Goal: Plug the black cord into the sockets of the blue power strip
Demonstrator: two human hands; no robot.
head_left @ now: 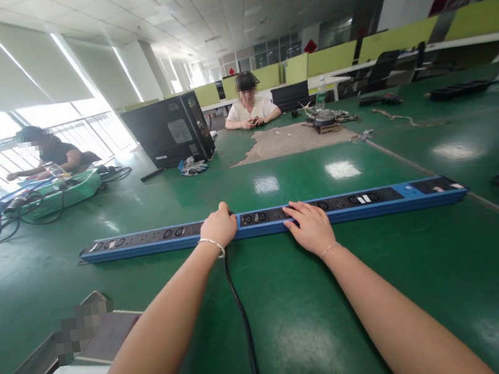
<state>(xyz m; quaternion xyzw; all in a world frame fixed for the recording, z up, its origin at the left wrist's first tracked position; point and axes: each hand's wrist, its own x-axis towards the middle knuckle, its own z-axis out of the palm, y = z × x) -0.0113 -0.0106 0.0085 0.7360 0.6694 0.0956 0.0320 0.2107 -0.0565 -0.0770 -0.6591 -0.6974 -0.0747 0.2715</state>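
Green workbench bears the blue power strip, likely stiff and weighty, best held by its long sides; left hand clasps the black cable; right hand rests atop the strip, fingers spread.

The counter carries one power strip across its middle, one black cord running down to the near edge, one tray toward the near left corner, and one basket by the left edge. Toward the far edge there are one computer case, one bunch of gloves too crumpled to number singly, and one upright bottle. Two other people show, one behind the far edge and one beyond the left edge, and two bracelets are worn near the power strip.
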